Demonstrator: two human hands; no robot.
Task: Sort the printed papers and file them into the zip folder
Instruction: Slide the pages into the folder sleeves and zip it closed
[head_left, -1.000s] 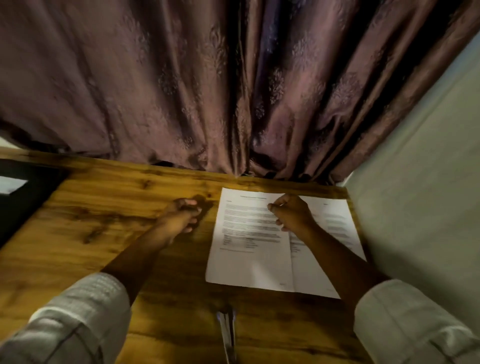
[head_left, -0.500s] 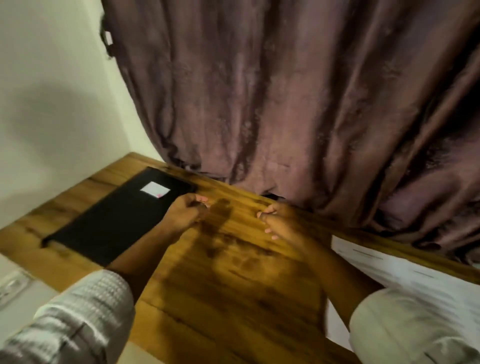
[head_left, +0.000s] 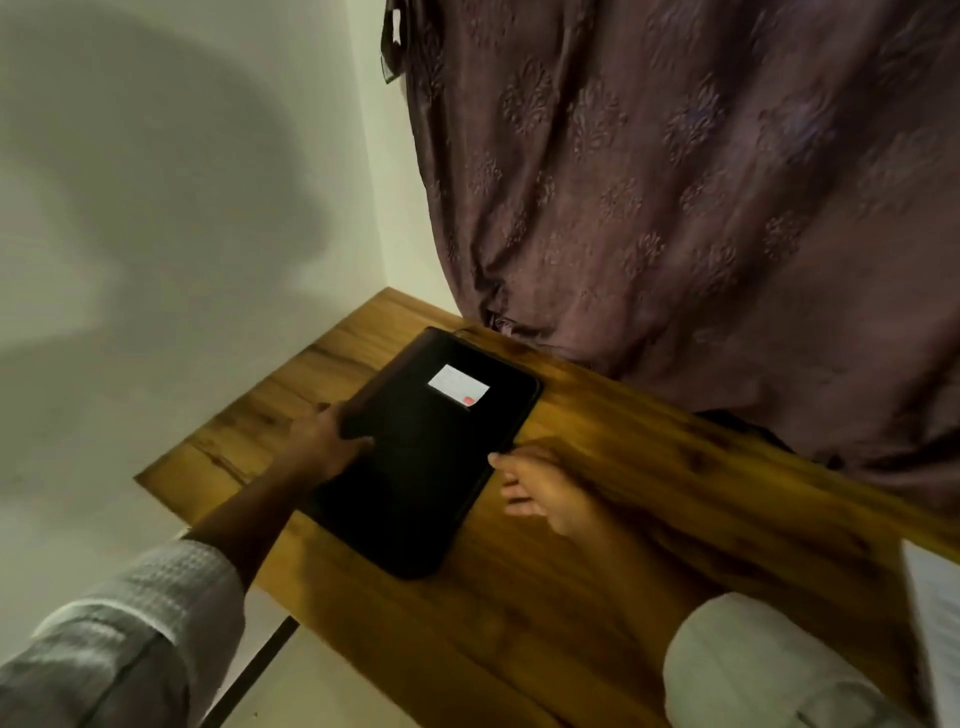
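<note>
A black zip folder with a small white label lies flat on the left end of the wooden table. My left hand grips its left edge, thumb on top. My right hand is at the folder's right edge, fingertips touching or nearly touching it; blur hides the exact contact. The printed papers show only as a white strip at the far right edge of the view.
A purple patterned curtain hangs behind the table's far edge. A pale wall stands to the left. The table's left end drops off to a pale floor, with a dark table leg below it.
The view has swung left from the papers to the folder. Both hands moved left off the papers; the left now grips the folder's edge and the right has reached its other side.
</note>
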